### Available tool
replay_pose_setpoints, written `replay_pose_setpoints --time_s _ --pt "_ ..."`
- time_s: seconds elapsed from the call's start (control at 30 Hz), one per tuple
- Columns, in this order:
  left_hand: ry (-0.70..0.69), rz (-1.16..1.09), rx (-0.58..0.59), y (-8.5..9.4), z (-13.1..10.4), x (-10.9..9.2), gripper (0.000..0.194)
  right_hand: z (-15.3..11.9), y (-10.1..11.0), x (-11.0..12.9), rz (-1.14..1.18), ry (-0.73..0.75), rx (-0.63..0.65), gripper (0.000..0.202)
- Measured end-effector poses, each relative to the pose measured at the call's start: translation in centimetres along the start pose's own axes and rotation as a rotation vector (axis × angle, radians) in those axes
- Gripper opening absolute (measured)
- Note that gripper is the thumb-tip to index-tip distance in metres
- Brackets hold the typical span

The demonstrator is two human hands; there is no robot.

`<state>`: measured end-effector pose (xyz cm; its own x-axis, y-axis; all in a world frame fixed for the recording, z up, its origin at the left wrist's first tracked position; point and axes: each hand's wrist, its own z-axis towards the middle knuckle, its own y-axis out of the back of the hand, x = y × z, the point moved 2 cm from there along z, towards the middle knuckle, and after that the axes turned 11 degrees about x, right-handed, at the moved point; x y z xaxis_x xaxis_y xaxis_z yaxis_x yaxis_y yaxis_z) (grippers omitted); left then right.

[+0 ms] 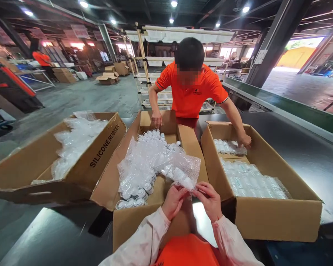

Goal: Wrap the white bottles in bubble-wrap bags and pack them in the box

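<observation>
Both my hands pinch the near edge of a clear bubble wrap bag [192,168], which has a white bottle [182,178] inside it. My left hand [174,201] grips the bag's left corner, fingers closed. On the right corner, my right hand [210,200] has its thumb and fingertips pressed together. The bag is above the near right side of the middle cardboard box [138,218]. In that box, loose bubble wrap bags [138,159] lie over several white bottles or cans [148,188] with round ends showing.
To the right, a cardboard box [277,218] holds rows of wrapped bottles [252,181]. A box marked SILICONE RUBBER [100,155] on the left contains bubble wrap [77,140]. Across the dark table [288,140], a co-worker in orange [187,88] reaches into the middle and right boxes.
</observation>
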<state>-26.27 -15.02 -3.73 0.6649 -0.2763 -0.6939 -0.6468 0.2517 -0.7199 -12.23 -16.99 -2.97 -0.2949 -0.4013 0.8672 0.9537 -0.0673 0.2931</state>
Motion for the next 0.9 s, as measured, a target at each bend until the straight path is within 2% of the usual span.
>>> replay_pose_setpoints --time_s 0.2,0.37,0.5,0.63,0.73,0.8,0.9 --pt "-0.092 0.115 -0.124 -0.3 0.3 -0.2 0.025 -0.5 -1.0 1.8 -0.267 0.192 0.011 0.021" --pt "-0.087 0.115 -0.155 -0.6 0.2 -0.2 0.025 -0.1 -1.6 1.6 -0.346 0.18 -0.046 0.013" --pt "-0.128 0.168 -0.21 -0.1 0.3 0.0 0.022 0.1 -1.6 1.6 -0.344 0.215 0.071 0.019" --pt "-0.185 0.311 -0.39 1.1 0.7 0.2 0.019 -0.3 -2.8 2.6 -0.337 0.32 0.27 0.024" --pt "-0.125 0.379 -0.492 1.6 0.8 -0.1 0.021 -0.4 -3.7 3.2 -0.328 0.343 0.333 0.023" --pt "-0.075 0.386 -0.441 1.7 0.7 -0.6 0.022 -0.2 -4.2 3.4 -0.319 0.356 0.361 0.022" --pt "-0.017 0.371 -0.236 1.8 0.8 -1.4 0.025 0.2 -4.7 3.7 -0.32 0.377 0.412 0.022"
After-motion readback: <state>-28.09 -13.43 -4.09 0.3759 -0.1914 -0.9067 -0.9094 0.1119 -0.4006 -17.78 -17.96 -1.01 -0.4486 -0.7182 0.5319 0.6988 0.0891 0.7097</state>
